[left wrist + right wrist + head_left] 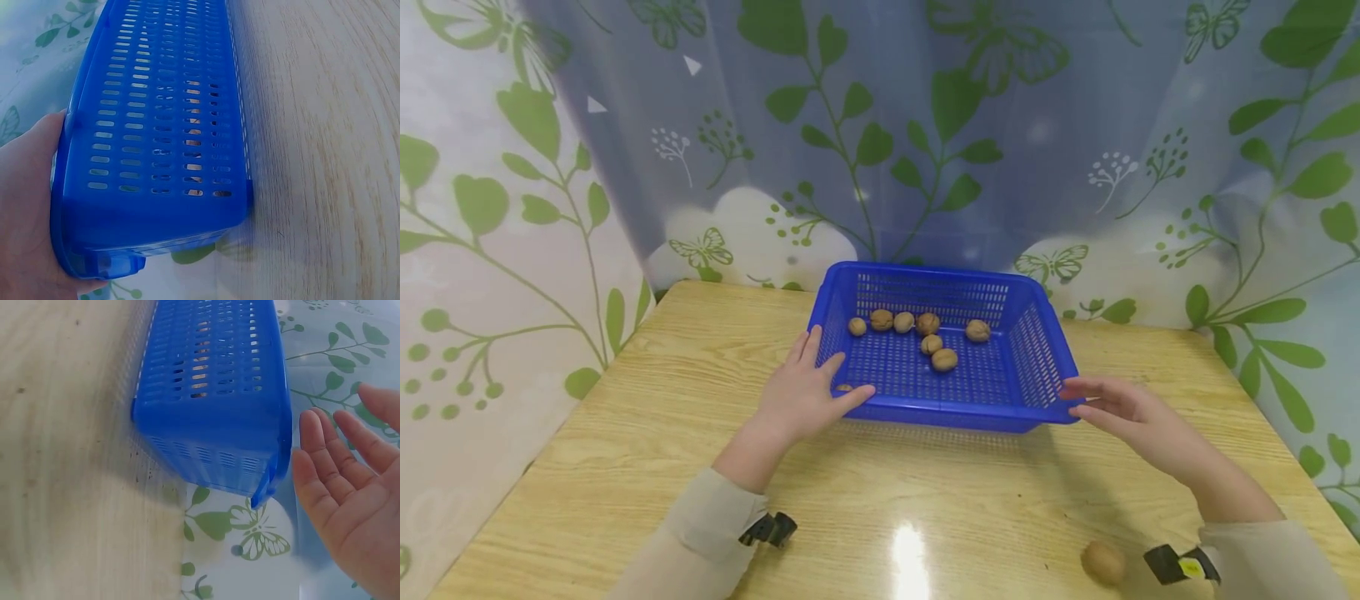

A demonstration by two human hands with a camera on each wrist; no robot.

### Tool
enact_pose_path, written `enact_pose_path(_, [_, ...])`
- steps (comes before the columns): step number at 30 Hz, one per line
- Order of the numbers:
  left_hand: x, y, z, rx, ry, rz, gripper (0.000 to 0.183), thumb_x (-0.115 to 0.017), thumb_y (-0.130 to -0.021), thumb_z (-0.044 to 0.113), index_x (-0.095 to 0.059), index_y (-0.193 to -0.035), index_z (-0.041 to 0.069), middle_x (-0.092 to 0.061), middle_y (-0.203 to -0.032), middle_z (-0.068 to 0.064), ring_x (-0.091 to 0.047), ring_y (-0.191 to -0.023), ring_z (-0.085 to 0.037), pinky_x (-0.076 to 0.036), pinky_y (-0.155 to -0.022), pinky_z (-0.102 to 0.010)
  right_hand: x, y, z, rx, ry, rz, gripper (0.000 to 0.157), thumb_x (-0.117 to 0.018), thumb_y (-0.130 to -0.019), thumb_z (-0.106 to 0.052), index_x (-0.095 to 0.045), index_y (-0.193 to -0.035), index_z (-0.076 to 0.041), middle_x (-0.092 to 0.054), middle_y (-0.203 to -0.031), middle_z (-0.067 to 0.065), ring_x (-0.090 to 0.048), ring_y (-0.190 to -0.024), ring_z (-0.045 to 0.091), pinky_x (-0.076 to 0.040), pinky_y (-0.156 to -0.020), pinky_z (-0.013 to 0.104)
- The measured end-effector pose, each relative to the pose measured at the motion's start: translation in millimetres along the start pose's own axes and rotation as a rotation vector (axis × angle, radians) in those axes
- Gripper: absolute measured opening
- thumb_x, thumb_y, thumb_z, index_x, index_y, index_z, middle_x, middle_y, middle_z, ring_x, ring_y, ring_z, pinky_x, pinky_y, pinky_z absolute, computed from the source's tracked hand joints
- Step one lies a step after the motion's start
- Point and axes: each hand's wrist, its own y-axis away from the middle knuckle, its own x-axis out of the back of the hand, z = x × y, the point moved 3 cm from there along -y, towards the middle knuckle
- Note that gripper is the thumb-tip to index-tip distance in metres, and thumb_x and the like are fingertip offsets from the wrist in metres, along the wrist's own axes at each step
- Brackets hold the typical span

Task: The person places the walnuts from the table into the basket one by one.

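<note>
A blue plastic basket (pixel 962 413) with slotted sides stands on the table. Several walnuts (pixel 944 360) lie loose on its floor, mostly toward the back. One more is partly hidden by the near left corner. My left hand (pixel 801 396) rests on that corner, fingers spread over the left rim and thumb along the front rim. In the left wrist view, the left hand (pixel 28 206) touches the outer rim. Beside the near right corner is my right hand (pixel 1138 417), fingers loosely bent and holding nothing. The right wrist view shows the right hand (pixel 356 494) slightly apart from the rim.
A round brown walnut-like thing (pixel 1103 563) lies on the wooden table (pixel 880 492) near the front right, by the right wrist. A curtain (pixel 895 167) printed with leaves and butterflies hangs close behind the basket and along both sides.
</note>
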Motion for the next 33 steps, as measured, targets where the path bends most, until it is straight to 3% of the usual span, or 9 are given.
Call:
enact_pose_path(9, [-2.3, -1.5, -0.8, -0.004, 0.001, 0.011, 0.087, -0.033, -0.084, 0.075, -0.046, -0.139, 0.008, -0.007, -0.153, -0.021, -0.006, -0.14, -0.037, -0.027, -0.103, -0.055, -3.9, 31.8, 4.8, 0.004, -0.035, -0.043, 0.034, -0.047, -0.098, -0.008, -0.047, -0.13, 0.003, -0.058, -0.121, -0.002, -0.056, -0.107, 0.005, -0.049, -0.082, 0.022])
enact_pose_path(15, [-1.8, -0.4, -1.7, -0.013, 0.01, 0.013, 0.087, -0.033, -0.084, 0.074, -0.046, -0.138, 0.008, -0.007, -0.153, -0.022, -0.006, -0.14, -0.038, -0.026, -0.104, -0.055, -11.1, 48.5, 15.6, 0.012, -0.051, -0.109, 0.035, -0.045, -0.098, -0.005, -0.045, -0.132, 0.004, -0.058, -0.121, -0.009, -0.056, -0.107, 0.004, -0.049, -0.082, 0.022])
enact_pose_path(19, [-2.2, -0.9, -3.6, -0.024, 0.014, 0.021, 0.087, -0.033, -0.084, 0.075, -0.047, -0.138, 0.008, -0.007, -0.153, -0.022, -0.005, -0.14, -0.037, -0.026, -0.104, -0.055, -20.3, 62.9, 28.8, 0.008, -0.064, -0.225, 0.037, -0.045, -0.097, -0.003, -0.042, -0.134, 0.003, -0.056, -0.124, -0.007, -0.055, -0.108, 0.006, -0.049, -0.081, 0.022])
enact_pose_path(24, [-3.3, -2.0, -5.3, -0.023, 0.023, 0.021, 0.089, -0.032, -0.083, 0.076, -0.046, -0.138, 0.008, -0.006, -0.153, -0.021, -0.003, -0.14, -0.036, -0.026, -0.104, -0.055, -29.0, 78.6, 44.7, -0.013, -0.066, -0.372, 0.042, -0.051, -0.095, -0.004, -0.041, -0.135, 0.001, -0.055, -0.126, 0.004, -0.053, -0.108, 0.006, -0.047, -0.082, 0.021])
enact_pose_path(30, [-3.4, -2.0, -6.4, -0.02, 0.024, 0.016, 0.09, -0.031, -0.083, 0.077, -0.046, -0.139, 0.008, -0.006, -0.153, -0.021, -0.003, -0.14, -0.036, -0.025, -0.105, -0.055, -39.3, 86.7, 57.1, -0.074, -0.08, -0.436, 0.042, -0.057, -0.093, -0.011, -0.046, -0.131, 0.004, -0.056, -0.127, 0.001, -0.052, -0.106, 0.0, -0.046, -0.081, 0.02])
enact_pose_path(33, [-3.3, -2.2, -5.5, -0.03, 0.025, 0.017, 0.089, -0.032, -0.083, 0.076, -0.046, -0.139, 0.008, -0.006, -0.153, -0.021, -0.004, -0.14, -0.036, -0.025, -0.105, -0.054, -43.2, 89.0, 60.8, -0.099, -0.11, -0.454, 0.043, -0.057, -0.093, -0.01, -0.045, -0.13, 0.008, -0.055, -0.128, 0.012, -0.049, -0.107, -0.004, -0.045, -0.082, 0.018])
